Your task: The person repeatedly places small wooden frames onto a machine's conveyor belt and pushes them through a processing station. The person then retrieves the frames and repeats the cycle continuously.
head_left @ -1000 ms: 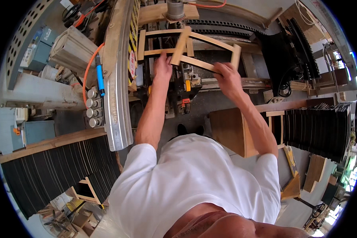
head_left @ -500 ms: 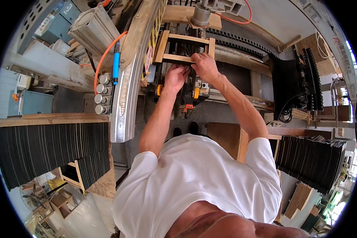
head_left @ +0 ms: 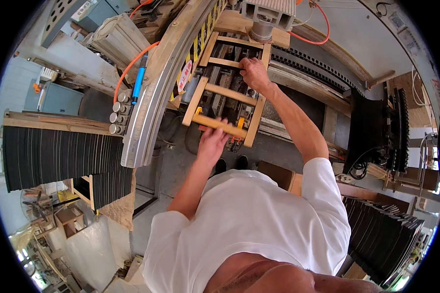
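Wooden ladder-like frame (head_left: 227,80) lies flat on the machine bed (head_left: 298,105), seemingly placed but not yet let go. Left hand (head_left: 211,141) curls round its near rail; right hand (head_left: 253,73) grips an upper rung. No containers visible; stacked black panels (head_left: 54,154) stand left.

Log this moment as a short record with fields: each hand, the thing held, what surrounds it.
left hand: grips the near rail of the wooden frame
right hand: grips a far crossbar by the frame's right side
frame: ladder-like, pale wood, lying on the machine bed
left of frame: curved metal guard with yellow-black stripes, orange hose
above frame: grey motor block
sides: stacks of dark panels
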Demonstrator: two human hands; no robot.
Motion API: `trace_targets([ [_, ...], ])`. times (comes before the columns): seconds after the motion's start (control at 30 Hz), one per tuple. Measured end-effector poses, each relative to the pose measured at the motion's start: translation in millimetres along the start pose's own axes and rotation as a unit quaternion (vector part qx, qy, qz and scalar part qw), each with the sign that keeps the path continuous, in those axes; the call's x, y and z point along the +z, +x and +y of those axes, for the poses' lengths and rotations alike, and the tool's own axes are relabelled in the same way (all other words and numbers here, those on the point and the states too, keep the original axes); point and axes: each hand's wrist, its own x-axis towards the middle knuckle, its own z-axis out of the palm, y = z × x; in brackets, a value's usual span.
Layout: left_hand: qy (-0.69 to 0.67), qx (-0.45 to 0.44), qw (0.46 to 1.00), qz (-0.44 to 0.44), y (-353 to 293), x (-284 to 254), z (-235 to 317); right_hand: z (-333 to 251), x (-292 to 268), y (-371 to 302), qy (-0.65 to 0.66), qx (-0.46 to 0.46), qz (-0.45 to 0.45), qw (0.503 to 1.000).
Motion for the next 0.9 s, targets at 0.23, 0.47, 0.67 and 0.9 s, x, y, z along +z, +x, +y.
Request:
trace_targets([
  [0.23,-0.023,0.017,0.999,0.04,-68.0,-11.3,-17.7,9.0,10.7,6.6,0.014,-0.02,0.016,1.0],
  [0.47,-0.001,0.025,0.999,0.029,-73.2,-11.7,-9.0,16.9,15.3,36.2,-0.005,-0.013,0.026,1.0],
  [0.67,-0.005,0.007,1.0,0.007,-81.4,-31.4,-3.7,16.1,22.0,46.5,-0.02,0.039,-0.018,0.999],
  [0.9,0.027,-0.021,0.999,0.006,-96.9,-49.4,12.4,10.2,11.0,43.3,-0.07,0.039,-0.046,0.996],
])
